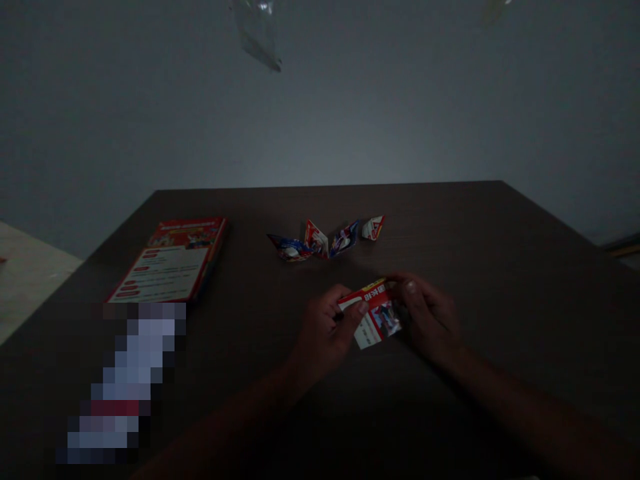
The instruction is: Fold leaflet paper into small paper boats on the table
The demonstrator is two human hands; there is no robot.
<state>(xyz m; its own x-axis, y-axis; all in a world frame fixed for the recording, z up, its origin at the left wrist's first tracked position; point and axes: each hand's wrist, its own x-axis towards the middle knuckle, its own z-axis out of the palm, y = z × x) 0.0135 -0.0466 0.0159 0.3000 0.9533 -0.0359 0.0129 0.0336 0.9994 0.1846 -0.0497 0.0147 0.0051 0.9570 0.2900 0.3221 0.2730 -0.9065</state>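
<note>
Between my two hands is a small folded sheet of printed paper (371,321), red and white with a picture on it, held just above the dark table. My left hand (327,327) pinches its left side, thumb on top. At its upper right corner, my right hand (425,310) grips the edge with thumb and fingers pressed together. Beyond the hands stand several folded paper pieces: a blue one (290,248), a red and white one (317,239), another blue one (344,239) and a smaller white and red one (373,229).
A stack of printed leaflets (173,263) lies on the left of the table (250,203). Nearer me on the left, a patch (125,380) is pixelated, so its content cannot be made out. Behind the table rises a pale wall (375,100), with a clear plastic bag (259,33) high up.
</note>
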